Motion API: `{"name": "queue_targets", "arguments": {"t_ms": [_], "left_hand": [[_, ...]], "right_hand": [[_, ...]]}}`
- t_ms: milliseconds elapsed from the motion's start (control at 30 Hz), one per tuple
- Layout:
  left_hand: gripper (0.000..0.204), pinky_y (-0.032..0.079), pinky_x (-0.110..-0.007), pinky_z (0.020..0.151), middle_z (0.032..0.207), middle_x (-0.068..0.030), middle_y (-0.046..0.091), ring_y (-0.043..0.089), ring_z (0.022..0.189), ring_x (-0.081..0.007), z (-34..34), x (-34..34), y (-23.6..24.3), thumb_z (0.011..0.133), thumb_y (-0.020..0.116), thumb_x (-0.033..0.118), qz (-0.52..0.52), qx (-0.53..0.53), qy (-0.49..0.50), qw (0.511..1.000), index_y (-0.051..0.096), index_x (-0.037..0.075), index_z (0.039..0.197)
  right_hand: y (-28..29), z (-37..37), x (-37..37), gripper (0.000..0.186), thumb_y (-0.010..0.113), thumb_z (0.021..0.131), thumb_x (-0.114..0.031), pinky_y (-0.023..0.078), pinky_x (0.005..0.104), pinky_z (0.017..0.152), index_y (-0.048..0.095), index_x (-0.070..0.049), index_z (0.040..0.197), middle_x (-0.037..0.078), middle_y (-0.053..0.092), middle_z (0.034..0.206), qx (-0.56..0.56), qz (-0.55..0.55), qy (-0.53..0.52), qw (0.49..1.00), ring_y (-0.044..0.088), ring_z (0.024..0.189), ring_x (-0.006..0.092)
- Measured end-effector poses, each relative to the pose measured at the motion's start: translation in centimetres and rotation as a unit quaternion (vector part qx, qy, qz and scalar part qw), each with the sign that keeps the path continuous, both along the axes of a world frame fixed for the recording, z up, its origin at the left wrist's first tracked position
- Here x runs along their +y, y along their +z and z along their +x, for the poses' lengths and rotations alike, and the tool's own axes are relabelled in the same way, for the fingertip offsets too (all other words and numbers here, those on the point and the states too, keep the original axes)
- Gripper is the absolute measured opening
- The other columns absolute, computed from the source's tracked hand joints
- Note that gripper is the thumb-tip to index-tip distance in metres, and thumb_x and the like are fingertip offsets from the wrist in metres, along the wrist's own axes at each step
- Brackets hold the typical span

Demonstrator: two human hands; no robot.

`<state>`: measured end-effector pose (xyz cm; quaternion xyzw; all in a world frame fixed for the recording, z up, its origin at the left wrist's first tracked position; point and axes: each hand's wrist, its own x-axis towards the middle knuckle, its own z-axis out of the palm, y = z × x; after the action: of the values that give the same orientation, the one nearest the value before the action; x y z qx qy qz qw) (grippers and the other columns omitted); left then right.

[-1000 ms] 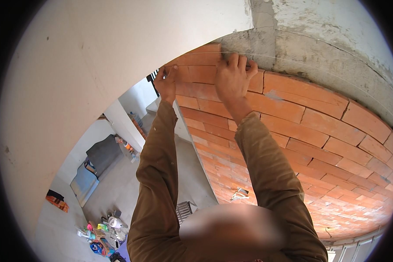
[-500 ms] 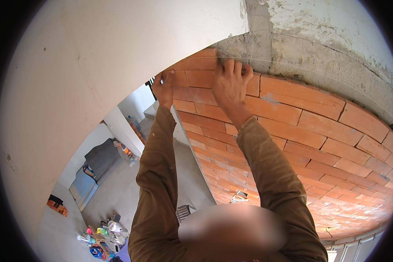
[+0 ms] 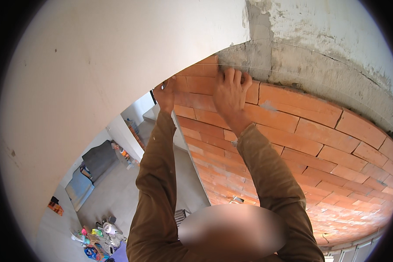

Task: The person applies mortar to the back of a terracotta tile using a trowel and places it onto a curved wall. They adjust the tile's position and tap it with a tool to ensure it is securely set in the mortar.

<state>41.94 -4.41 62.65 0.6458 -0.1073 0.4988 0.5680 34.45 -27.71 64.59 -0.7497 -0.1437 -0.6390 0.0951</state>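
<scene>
My left hand point(image 3: 165, 96) is raised at the left end of the top bricks point(image 3: 198, 65), under a white overhang, its fingers curled; what they grip is unclear. My right hand point(image 3: 229, 96) is curled over the upper edge of the orange brick surface point(image 3: 314, 135), just right of the short top row, against a grey concrete band point(image 3: 301, 65). A thin pale string point(image 3: 266, 69) runs across above my hands. Both forearms are in brown sleeves.
A white curved overhang point(image 3: 96, 52) fills the upper left. Below are a concrete floor point(image 3: 111, 187), a white pillar point(image 3: 126, 135), dark and pale blue boards point(image 3: 96, 157) against a wall, and a pile of assorted items point(image 3: 100, 236). A small opening point(image 3: 236, 199) interrupts the brickwork lower down.
The overhang, bricks and both hands sit slightly lower in the view than a second ago, as if the view tilted up. My hands remain at the same bricks.
</scene>
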Motion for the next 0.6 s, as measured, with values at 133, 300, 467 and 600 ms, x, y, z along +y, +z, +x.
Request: {"name": "queue_targets", "arguments": {"t_ms": [133,300,467,600], "left_hand": [[0.064,0.042,-0.028,0.101,0.126,-0.0120,0.064,0.055,0.115,-0.0141,0.2,-0.2,0.1,0.089,0.076,0.023,-0.032,-0.008,-0.020,0.999,0.050,-0.012,0.136],[0.067,0.041,-0.028,0.103,0.130,-0.0138,0.062,0.054,0.117,-0.0155,2.2,2.1,-1.1,0.089,0.076,0.025,0.015,-0.012,0.020,1.000,0.048,-0.014,0.137],[0.069,0.041,-0.028,0.102,0.127,-0.0127,0.062,0.054,0.115,-0.0152,2.6,1.4,-1.3,0.089,0.076,0.029,0.000,-0.022,0.024,0.999,0.050,-0.014,0.136],[0.069,0.041,-0.026,0.098,0.116,-0.0077,0.063,0.053,0.107,-0.0133,3.0,2.3,-1.5,0.088,0.077,0.029,0.026,-0.021,0.048,0.998,0.051,-0.015,0.135]], "right_hand": [[0.2,0.0,0.0,0.010,0.059,0.080,-0.003,0.029,0.0559,0.102,0.066,-0.001,0.087,0.010,0.046,0.093,0.002,-0.003,0.005,1.000,0.047,0.095,0.0269],[0.2,-0.1,0.0,0.012,0.058,0.081,-0.004,0.030,0.0560,0.102,0.066,-0.001,0.089,0.010,0.046,0.094,-0.005,-0.011,0.005,1.000,0.048,0.097,0.0270],[0.3,0.0,-0.3,0.015,0.058,0.081,-0.004,0.030,0.0563,0.102,0.066,-0.001,0.093,0.010,0.047,0.095,0.002,-0.018,-0.013,1.000,0.048,0.097,0.0272],[0.4,-0.6,-0.7,0.021,0.058,0.082,-0.005,0.029,0.0569,0.103,0.066,0.001,0.099,0.011,0.048,0.097,0.023,-0.033,0.010,0.999,0.048,0.098,0.0277]]}}
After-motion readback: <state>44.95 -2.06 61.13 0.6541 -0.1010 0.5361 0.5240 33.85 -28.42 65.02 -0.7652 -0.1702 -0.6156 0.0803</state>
